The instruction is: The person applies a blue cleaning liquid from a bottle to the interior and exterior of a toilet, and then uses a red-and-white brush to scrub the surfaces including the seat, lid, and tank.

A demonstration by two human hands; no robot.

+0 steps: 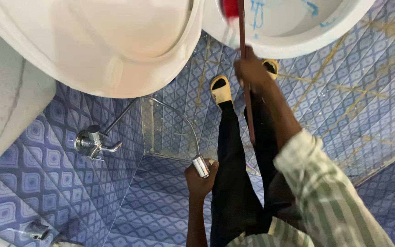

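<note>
My left hand (200, 177) is closed around the chrome head of a spray hose (200, 165), held low beside my left leg. The thin metal hose (170, 109) arcs from it back to a chrome wall valve (91, 142). My right hand (251, 69) grips a long dark red handle (248, 98) that runs up into a white toilet bowl (289, 32); a red brush head (230, 8) shows inside the bowl. The bowl's inside is wet and streaked with blue liquid.
A raised white toilet lid (101, 41) fills the upper left. My feet in yellow slippers (221, 89) stand on blue patterned floor tiles (357, 96). Matching blue tiles cover the wall (33, 183) at left, with another chrome fitting (37, 229) low down.
</note>
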